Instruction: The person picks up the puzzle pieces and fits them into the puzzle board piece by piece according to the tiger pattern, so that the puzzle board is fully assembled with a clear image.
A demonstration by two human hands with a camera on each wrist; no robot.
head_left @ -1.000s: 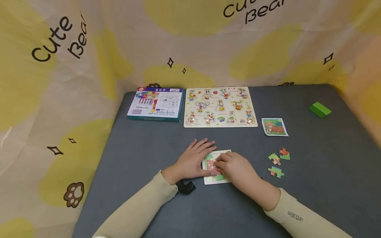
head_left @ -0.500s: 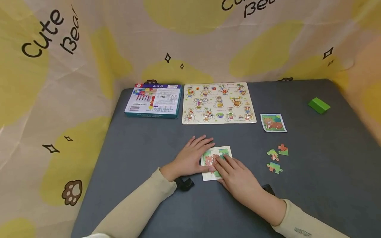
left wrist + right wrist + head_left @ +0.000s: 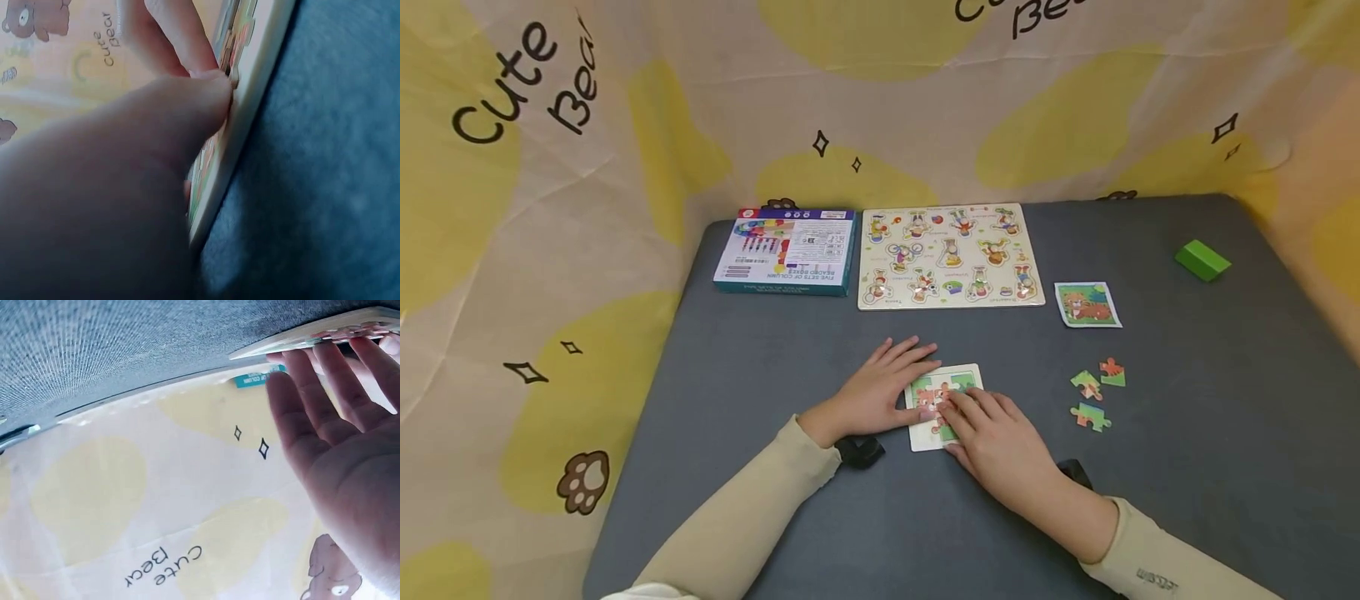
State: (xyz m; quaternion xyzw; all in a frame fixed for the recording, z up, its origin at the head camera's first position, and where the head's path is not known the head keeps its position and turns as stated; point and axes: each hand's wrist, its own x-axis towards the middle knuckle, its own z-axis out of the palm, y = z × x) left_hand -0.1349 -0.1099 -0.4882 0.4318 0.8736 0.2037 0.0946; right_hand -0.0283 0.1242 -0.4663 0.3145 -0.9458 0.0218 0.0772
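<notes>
A small square jigsaw board (image 3: 924, 442) with a white rim lies flat on the grey table, partly filled with green and reddish bear pieces. My left hand (image 3: 874, 393) rests at its left edge, fingers spread, with the thumb on the pieces. From the right, my right hand (image 3: 1002, 450) touches the puzzle with nearly straight fingertips, covering the lower right part. In the left wrist view the thumb (image 3: 194, 103) lies just inside the board rim (image 3: 253, 87). The right wrist view shows the fingers (image 3: 297, 394) against the board (image 3: 281, 345).
Three loose jigsaw pieces (image 3: 1091, 417) lie right of the board. Behind them are a bear picture card (image 3: 1088, 305) and a green block (image 3: 1202, 260). A wooden animal puzzle board (image 3: 951, 257) and a flat toy box (image 3: 786, 252) stand at the back, before a patterned cloth.
My right hand has gone from bunched fingers over the puzzle to straighter fingers laid on it, drawn slightly back, exposing more pieces. The left hand stays in place; the head view has shifted slightly.
</notes>
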